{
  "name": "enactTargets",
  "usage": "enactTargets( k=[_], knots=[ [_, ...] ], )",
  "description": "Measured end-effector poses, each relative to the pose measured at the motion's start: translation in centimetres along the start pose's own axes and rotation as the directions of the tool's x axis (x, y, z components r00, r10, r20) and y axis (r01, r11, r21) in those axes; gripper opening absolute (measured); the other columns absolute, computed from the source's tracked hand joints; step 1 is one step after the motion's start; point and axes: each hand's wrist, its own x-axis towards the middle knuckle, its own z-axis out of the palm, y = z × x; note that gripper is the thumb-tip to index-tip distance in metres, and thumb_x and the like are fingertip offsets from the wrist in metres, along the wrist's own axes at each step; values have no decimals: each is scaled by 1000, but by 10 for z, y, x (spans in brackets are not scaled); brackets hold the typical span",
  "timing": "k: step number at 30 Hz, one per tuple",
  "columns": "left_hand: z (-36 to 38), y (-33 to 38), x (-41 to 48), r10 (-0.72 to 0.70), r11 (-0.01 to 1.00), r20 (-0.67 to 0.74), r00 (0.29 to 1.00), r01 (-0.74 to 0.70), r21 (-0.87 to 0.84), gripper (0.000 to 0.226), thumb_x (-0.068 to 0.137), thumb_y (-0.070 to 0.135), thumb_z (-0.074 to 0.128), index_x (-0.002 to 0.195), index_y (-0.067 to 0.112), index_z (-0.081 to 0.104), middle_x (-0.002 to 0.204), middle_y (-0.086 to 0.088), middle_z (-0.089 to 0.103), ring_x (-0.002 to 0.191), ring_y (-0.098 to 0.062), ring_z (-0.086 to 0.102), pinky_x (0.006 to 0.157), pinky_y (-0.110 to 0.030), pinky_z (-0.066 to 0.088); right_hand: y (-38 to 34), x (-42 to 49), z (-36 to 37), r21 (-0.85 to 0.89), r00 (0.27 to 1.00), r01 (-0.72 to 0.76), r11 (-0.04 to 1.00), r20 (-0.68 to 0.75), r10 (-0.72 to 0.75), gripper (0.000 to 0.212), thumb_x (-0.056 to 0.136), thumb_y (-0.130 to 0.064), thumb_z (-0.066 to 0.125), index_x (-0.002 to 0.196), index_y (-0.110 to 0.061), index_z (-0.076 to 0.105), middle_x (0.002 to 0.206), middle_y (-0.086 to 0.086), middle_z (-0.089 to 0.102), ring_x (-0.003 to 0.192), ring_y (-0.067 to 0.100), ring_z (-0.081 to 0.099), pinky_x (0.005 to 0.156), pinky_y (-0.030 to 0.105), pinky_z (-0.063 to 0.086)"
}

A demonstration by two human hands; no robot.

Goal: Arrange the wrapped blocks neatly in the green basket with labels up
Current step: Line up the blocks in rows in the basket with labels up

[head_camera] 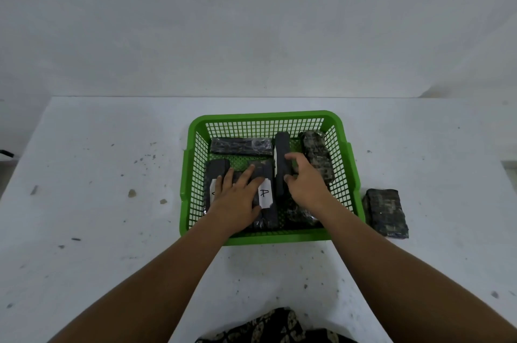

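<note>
A green mesh basket [268, 116] sits mid-table and holds several dark wrapped blocks. My left hand [237, 197] lies flat, fingers spread, on two blocks at the front left; one of them [265, 194] shows a white label marked "P". My right hand [305, 180] grips a dark block [282, 147] standing on its edge in the middle, its white label facing left. One block [241, 146] lies crosswise at the back, another [317, 155] along the right wall. A further block [299, 214] lies partly hidden under my right wrist.
One more wrapped block [387, 212] lies on the white table just right of the basket. The table surface [112, 174] is speckled with small dark marks. A white wall rises behind the table's far edge. Patterned cloth [279, 326] shows at the bottom.
</note>
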Motion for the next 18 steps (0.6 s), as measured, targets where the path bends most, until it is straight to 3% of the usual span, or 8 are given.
enactTargets(
  k=[4, 6, 8, 11, 15, 18],
  knots=[
    [-2, 2, 1, 6, 1000, 17, 1000, -6, 18, 66, 85, 45, 52, 142, 43, 18, 160, 7, -2, 143, -40, -1, 113, -60, 3, 9, -3, 2, -181, 1000, -7, 983, -13, 5, 40, 94, -16, 48, 132, -16, 40, 118, 15, 59, 86, 23, 57, 66, 28, 43],
    [-3, 3, 1, 1, 1000, 25, 1000, -2, 19, 66, 86, 44, 52, 142, 43, 18, 160, 7, -3, 143, -40, -2, 113, -61, 3, 10, -4, 5, -272, 1000, 9, 962, -18, -14, 48, 91, -26, 55, 133, -8, 40, 123, 18, 53, 103, 30, 54, 81, 34, 43],
    [-3, 3, 2, 1, 1000, 32, 999, -1, 24, 66, 86, 44, 52, 143, 43, 17, 160, 6, -4, 143, -40, -3, 113, -61, 3, 9, -6, 8, -345, 1000, 1, 939, 26, 9, 51, 90, -30, 58, 130, -4, 41, 128, 20, 44, 108, 34, 51, 87, 37, 42],
    [-3, 3, 2, 5, 1000, 33, 999, -6, 29, 66, 86, 45, 51, 143, 42, 17, 160, 5, -3, 143, -40, -3, 113, -60, 2, 6, -8, 9, -419, 996, 18, 908, 85, 19, 41, 92, -29, 55, 123, -3, 45, 125, 20, 43, 101, 35, 54, 82, 37, 43],
    [-3, 3, 3, 7, 1000, 14, 1000, -8, 9, 64, 85, 46, 51, 141, 42, 20, 160, 3, 0, 143, -39, -1, 113, -59, 2, 1, -10, -8, -469, 994, 49, 882, 112, 4, 26, 90, -29, 58, 97, -4, 58, 92, 14, 61, 77, 27, 56, 65, 31, 43],
    [-3, 4, 5, 20, 1000, -28, 999, -20, -11, 60, 86, 46, 49, 140, 40, 24, 160, 2, 3, 143, -39, 1, 113, -59, 3, 7, -16, -28, -574, 985, 130, 809, 171, -36, 7, 89, -11, 52, 85, -8, 57, 81, 12, 58, 69, 23, 51, 61, 29, 37]
  ],
)
